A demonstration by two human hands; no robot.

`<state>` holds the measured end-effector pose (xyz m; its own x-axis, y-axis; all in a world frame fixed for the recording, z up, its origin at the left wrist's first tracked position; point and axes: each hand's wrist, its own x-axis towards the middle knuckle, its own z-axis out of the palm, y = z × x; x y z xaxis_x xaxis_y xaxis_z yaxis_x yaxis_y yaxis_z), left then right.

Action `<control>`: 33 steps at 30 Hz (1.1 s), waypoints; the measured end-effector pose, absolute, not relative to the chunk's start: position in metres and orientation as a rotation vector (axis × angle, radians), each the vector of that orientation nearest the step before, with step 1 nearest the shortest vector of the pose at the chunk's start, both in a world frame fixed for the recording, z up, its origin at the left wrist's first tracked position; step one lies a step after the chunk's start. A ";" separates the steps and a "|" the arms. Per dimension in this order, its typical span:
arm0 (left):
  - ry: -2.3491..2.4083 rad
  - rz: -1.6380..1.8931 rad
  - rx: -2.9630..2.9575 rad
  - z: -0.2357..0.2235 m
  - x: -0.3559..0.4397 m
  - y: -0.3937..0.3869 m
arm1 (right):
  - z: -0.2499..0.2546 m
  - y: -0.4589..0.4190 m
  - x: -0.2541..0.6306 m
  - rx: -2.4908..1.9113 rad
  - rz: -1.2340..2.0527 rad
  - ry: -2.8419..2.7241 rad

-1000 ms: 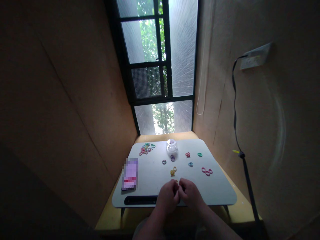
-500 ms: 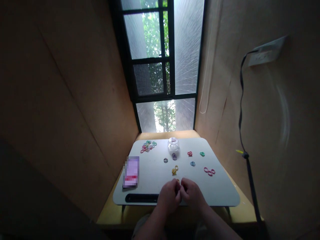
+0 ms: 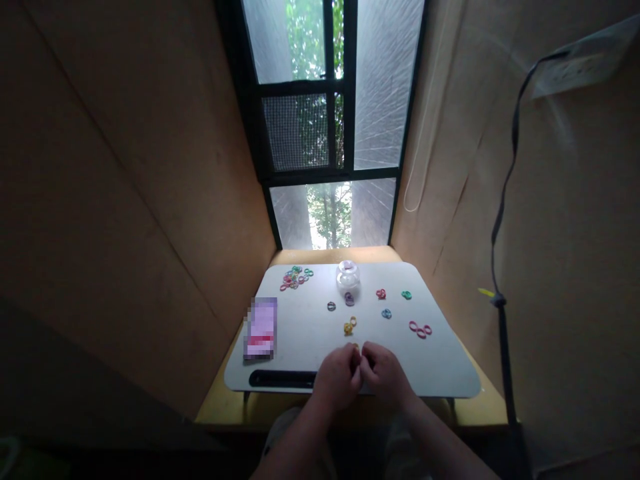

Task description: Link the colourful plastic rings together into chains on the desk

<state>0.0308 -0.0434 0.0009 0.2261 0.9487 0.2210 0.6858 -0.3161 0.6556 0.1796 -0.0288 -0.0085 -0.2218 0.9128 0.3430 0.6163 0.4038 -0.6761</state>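
My left hand (image 3: pixel 339 377) and my right hand (image 3: pixel 384 375) meet over the front part of the white lap table, both closed with fingertips pinched together. Between them a bit of a yellow hair tie (image 3: pixel 356 347) shows; the rest is hidden by the fingers. Just beyond lies a small bunch of yellow hair ties (image 3: pixel 349 327). Farther out are black ones (image 3: pixel 331 307), purple ones (image 3: pixel 349 299), red ones (image 3: pixel 381 293), blue ones (image 3: pixel 387 313) and green ones (image 3: pixel 407 295). Several pink ones (image 3: pixel 421 330) lie to the right.
A clear round jar (image 3: pixel 347 277) stands near the far edge of the white table (image 3: pixel 300 333). At the far left is a mixed heap of hair ties (image 3: pixel 295 278). A phone (image 3: pixel 261 327) lies at the left, behind a black slot (image 3: pixel 283 379). A cord (image 3: pixel 500 220) hangs on the right wall.
The camera view has tipped down a little, so the table and window sit higher in the picture. My hands stay together in much the same place over the table.
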 end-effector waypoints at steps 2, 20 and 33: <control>1.505 0.843 2.093 0.001 0.030 -0.042 | -0.009 -0.027 0.180 -1.307 0.527 -1.942; 1.518 0.813 2.045 0.010 0.031 -0.039 | -0.011 -0.018 0.181 -1.307 0.546 -1.968; 1.518 0.869 2.075 0.002 0.033 -0.041 | -0.009 -0.024 0.179 -1.305 0.507 -1.946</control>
